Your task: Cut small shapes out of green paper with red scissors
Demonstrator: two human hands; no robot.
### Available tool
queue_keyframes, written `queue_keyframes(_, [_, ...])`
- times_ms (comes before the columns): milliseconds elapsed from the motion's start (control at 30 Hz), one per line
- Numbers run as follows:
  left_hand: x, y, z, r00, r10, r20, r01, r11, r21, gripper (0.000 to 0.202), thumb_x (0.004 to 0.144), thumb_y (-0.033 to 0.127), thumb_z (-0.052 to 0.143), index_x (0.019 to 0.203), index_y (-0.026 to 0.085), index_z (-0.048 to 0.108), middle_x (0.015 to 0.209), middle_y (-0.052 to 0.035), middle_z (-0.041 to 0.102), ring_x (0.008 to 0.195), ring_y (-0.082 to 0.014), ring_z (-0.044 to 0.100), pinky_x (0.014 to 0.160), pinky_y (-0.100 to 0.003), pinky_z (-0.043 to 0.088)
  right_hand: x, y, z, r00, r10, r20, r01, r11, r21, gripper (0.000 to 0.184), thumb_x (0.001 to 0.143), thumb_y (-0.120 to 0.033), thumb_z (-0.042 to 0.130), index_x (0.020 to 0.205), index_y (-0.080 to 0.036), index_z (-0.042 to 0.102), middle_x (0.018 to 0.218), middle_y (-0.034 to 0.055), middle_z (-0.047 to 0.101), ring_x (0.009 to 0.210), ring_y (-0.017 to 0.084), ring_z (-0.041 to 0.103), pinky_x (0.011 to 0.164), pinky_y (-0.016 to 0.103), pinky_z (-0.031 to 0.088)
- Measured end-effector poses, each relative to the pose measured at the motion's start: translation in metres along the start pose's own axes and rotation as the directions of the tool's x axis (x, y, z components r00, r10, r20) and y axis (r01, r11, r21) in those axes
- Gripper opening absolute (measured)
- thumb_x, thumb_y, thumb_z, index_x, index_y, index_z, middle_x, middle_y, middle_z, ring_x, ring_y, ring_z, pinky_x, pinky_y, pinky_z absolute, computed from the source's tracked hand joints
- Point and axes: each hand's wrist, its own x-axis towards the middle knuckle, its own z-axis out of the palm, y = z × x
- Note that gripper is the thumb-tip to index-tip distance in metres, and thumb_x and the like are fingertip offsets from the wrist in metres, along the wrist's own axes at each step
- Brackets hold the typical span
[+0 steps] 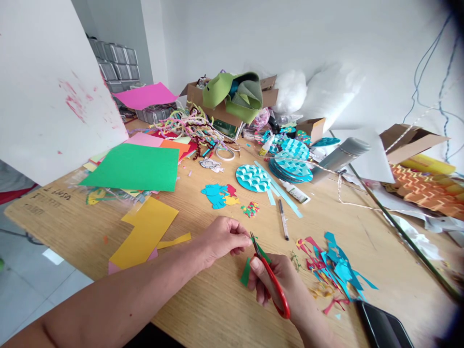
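We list, at far centre, a cardboard box [213, 110] holding rolled green sheeting [248, 96]; at near centre, our left hand [226, 237], finger and thumb pinched together at the blade tips, anything between them too small to tell, then green paper [245, 273] beside red-handled scissors [277, 287], grasped by our right hand [288, 273]. Farther right we enter a plastic bag [328, 94] of white stuffing and, at far right, an open carton [409, 141], contents hidden.
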Motion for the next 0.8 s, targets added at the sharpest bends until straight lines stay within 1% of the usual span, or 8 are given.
queue_keyframes(167, [0.0000,0.0011,-0.0009,1.000,0.003,-0.009,-0.003,1.000,-0.004,0.015,0.057,0.025,0.066,0.065,0.014,0.058,0.050,0.0034,0.053,0.049,-0.0075,0.046,0.050,-0.022,0.035,-0.0011,-0.0012,0.0006,1.000,0.028,0.001,-0.028,0.999,0.029,0.059,0.066,-0.072,0.061,0.053,-0.014,0.056,0.036,-0.0012,0.051,0.030,0.007,0.046,0.032,0.016,0.035])
queue_keyframes(400, [-0.0007,0.0015,-0.0020,1.000,-0.005,-0.014,0.005,1.000,0.010,0.015,0.059,0.025,0.065,0.066,0.014,0.059,0.051,0.0030,0.054,0.049,-0.0077,0.047,0.050,-0.022,0.035,-0.0013,-0.0016,0.0010,0.999,0.044,-0.002,-0.044,0.998,0.036,0.059,0.067,-0.070,0.062,0.052,-0.014,0.056,0.036,-0.0008,0.051,0.029,0.007,0.045,0.031,0.015,0.033])
queue_keyframes(567, [0.0003,0.0015,-0.0027,1.000,0.015,-0.011,-0.015,1.000,-0.002,0.015,0.060,0.027,0.064,0.064,0.014,0.059,0.052,0.0021,0.054,0.048,-0.0078,0.047,0.050,-0.023,0.034,-0.0009,-0.0007,0.0012,0.998,0.058,-0.010,-0.057,0.998,0.035,0.060,0.066,-0.071,0.062,0.052,-0.014,0.056,0.035,-0.0005,0.051,0.029,0.007,0.046,0.031,0.015,0.034])
queue_keyframes(700, [-0.0005,0.0038,-0.0023,1.000,0.019,0.000,-0.019,1.000,-0.016,0.019,0.064,0.032,0.060,0.059,0.014,0.058,0.052,0.0004,0.054,0.048,-0.0081,0.045,0.049,-0.023,0.032,-0.0009,0.0008,0.0010,0.999,0.041,-0.023,-0.040,0.999,0.037,0.060,0.067,-0.072,0.060,0.052,-0.014,0.056,0.035,-0.0010,0.051,0.028,0.007,0.046,0.031,0.015,0.033])
queue_keyframes(800, [-0.0009,0.0036,-0.0015,1.000,0.013,0.010,-0.013,1.000,-0.015,0.020,0.064,0.033,0.061,0.060,0.014,0.058,0.053,0.0002,0.054,0.048,-0.0084,0.046,0.049,-0.024,0.032,-0.0008,0.0015,0.0007,0.999,0.031,-0.019,-0.030,0.999,0.033,0.060,0.068,-0.071,0.060,0.052,-0.014,0.056,0.035,-0.0009,0.051,0.029,0.007,0.046,0.031,0.016,0.033])
